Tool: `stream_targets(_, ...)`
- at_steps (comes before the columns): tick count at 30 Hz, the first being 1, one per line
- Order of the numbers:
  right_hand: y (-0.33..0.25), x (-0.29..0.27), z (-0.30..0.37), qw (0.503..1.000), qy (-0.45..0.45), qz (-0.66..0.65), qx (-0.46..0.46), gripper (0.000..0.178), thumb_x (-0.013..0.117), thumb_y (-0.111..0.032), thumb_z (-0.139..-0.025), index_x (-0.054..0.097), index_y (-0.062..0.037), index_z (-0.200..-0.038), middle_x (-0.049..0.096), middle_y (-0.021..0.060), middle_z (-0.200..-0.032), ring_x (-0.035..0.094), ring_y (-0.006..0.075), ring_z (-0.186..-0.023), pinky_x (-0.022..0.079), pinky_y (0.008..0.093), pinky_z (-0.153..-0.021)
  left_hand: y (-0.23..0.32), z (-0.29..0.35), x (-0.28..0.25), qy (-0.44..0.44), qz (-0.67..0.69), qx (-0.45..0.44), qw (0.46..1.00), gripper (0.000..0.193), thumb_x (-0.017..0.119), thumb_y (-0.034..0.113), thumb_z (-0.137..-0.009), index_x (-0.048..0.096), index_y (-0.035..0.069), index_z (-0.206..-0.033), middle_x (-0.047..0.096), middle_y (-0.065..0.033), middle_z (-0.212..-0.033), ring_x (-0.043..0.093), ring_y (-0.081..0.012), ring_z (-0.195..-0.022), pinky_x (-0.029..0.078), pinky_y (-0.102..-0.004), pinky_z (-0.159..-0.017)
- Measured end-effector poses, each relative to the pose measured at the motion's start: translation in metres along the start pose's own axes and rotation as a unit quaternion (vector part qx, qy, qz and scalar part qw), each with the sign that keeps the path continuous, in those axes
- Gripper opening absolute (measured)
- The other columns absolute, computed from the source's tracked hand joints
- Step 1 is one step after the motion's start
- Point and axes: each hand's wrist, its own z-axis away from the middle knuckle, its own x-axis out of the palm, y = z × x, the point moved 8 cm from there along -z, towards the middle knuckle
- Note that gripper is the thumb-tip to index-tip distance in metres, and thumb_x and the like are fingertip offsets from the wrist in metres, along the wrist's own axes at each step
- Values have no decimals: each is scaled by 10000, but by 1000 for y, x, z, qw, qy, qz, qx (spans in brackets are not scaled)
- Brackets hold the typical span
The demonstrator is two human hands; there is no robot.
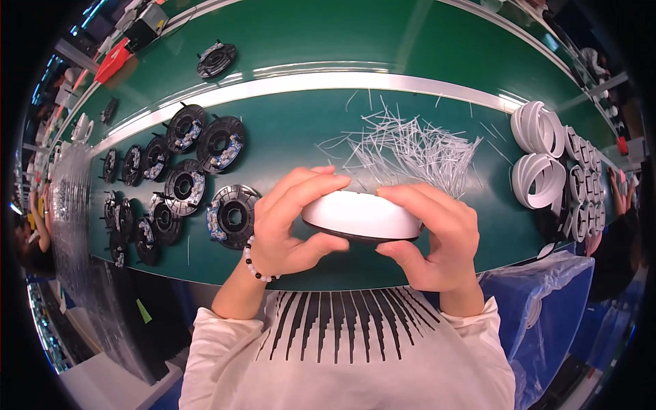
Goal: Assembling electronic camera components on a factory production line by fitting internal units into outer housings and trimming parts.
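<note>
Between my hands is a round white plastic housing (362, 213) with a dark underside, tilted so its white side wall faces up. My left hand (290, 217) grips its left end, fingers over the top and thumb below. On the opposite end, my right hand (441, 236) holds it the same way. Just left of my left hand lies a black ring-shaped base with a blue circuit board (213, 217). Beyond the housing a loose heap of thin white strips (410, 147) is spread over the green table (301, 130).
Several more black round bases with circuit boards (184, 188) stand at the left. White rings (538, 181) are stacked at the right, with rows of smaller white rings (584, 184) beyond. Another black base (216, 60) lies on the green conveyor belt (328, 34). A plastic-lined blue bin (547, 307) stands at lower right.
</note>
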Motion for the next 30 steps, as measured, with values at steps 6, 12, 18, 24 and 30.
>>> stream_targets(6, 3, 15, 1, 1000, -23, 6, -13, 383, 680, -183, -649, 554, 24, -946, 586, 134, -801, 577, 228, -644, 456, 263, -534, 22, -16, 8, -68, -153, 66, 984, 610, 705, 432, -519, 570, 13, -942, 543, -61, -665, 526, -186, -538, 406, -261, -470)
stream_targets(12, 2, 18, 2, 998, -9, 38, -40, 423, 669, -138, -640, 513, -10, -1012, 565, 118, -866, 564, 263, -668, 462, 299, -573, 18, -13, 8, -68, -193, 81, 976, 611, 644, 486, -572, 572, 17, -957, 522, -59, -637, 513, -173, -505, 398, -255, -447)
stream_targets(18, 4, 14, 4, 997, -3, 47, -64, 627, 721, -178, -603, 423, 12, -1122, 560, 141, -958, 562, 270, -822, 449, 318, -725, 9, -11, 2, -13, -139, 50, 989, 598, 599, 507, -629, 577, -6, -936, 550, -85, -672, 541, -196, -541, 420, -257, -475)
stream_targets(24, 44, 17, 30, 942, 122, -295, 99, 626, 692, -100, -669, 363, 57, -1178, 526, 141, -1006, 538, 179, -883, 431, 286, -782, -15, 11, -26, 178, -7, -60, 982, 645, 434, 534, -789, 523, -85, -950, 559, -109, -814, 541, -144, -721, 423, -230, -622)
stream_targets(30, 43, 13, 35, 960, 126, -233, 86, 478, 633, -130, -740, 427, 80, -1117, 532, 118, -943, 508, 138, -795, 426, 242, -697, -35, 31, -14, 188, 49, -107, 975, 695, 390, 546, -795, 408, -94, -1064, 521, -106, -875, 566, -154, -699, 462, -236, -606)
